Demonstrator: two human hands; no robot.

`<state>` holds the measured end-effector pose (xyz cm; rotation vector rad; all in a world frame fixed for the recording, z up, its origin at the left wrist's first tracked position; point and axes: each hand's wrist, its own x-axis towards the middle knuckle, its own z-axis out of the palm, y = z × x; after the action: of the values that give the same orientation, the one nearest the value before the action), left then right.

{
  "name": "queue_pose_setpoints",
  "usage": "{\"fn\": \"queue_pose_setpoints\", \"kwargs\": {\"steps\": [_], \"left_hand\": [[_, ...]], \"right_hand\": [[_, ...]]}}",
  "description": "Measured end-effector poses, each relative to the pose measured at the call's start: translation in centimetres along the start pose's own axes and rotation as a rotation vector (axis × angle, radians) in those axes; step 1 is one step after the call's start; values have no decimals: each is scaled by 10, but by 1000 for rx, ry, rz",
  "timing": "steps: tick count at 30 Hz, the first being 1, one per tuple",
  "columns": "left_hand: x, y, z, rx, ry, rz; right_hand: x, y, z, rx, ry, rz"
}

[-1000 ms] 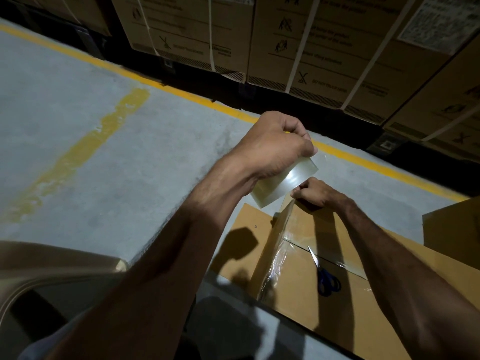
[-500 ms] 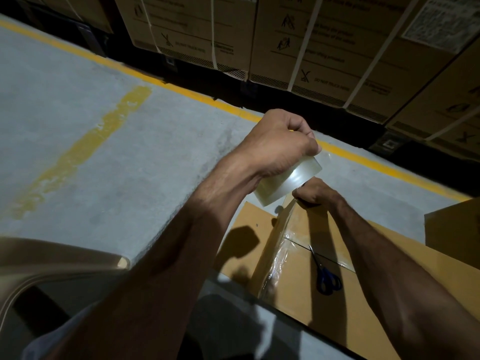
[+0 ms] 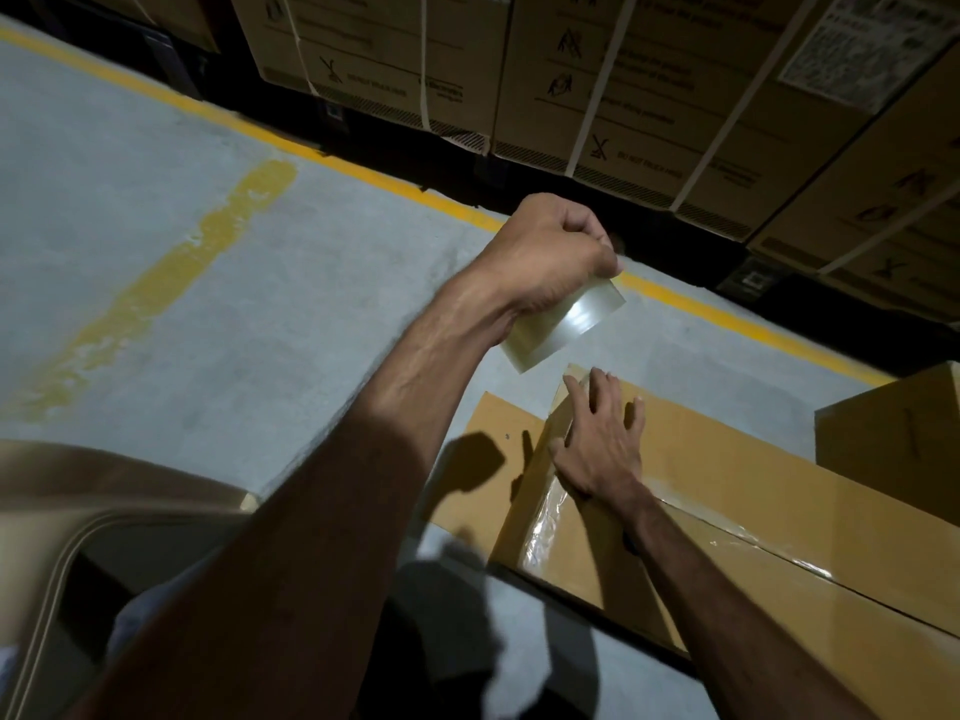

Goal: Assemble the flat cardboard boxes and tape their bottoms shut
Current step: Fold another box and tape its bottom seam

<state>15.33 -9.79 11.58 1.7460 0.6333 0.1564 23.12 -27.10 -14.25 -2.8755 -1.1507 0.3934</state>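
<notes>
The left hand (image 3: 545,257) is raised above the floor, with its fingers curled tightly around a roll of clear tape (image 3: 563,324). The roll hangs under the fist and it is apart from the box, just above its far left corner. The right hand (image 3: 597,444) lies flat on the cardboard box (image 3: 753,491), with the fingers straight and spread, and it holds nothing. Its fingertips reach near the far left corner of the box, on a strip of clear tape (image 3: 545,527) that goes over the left edge and down the side. A second shiny strip covers the seam (image 3: 779,556) between the two flaps and runs to the right.

The box stands on the grey concrete floor (image 3: 156,226), at the near right of the scene. Another brown box (image 3: 893,433) stands just beside it, on the far right. A yellow line (image 3: 291,142) crosses the floor, and behind it there are big strapped cartons (image 3: 623,80). At the near left a curved beige object (image 3: 104,517) is seen, but one cannot tell what it is.
</notes>
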Motion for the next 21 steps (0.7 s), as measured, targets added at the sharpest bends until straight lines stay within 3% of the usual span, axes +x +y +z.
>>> {"fn": "queue_pose_setpoints", "kwargs": {"steps": [10,21], "left_hand": [[-14,6,-9,-10,-3,25],[-21,10,-2,14,-39,13]], "right_hand": [[-118,-32,29,-174,-55,-206],[-117,-21,15,-204,-146,-358]]}}
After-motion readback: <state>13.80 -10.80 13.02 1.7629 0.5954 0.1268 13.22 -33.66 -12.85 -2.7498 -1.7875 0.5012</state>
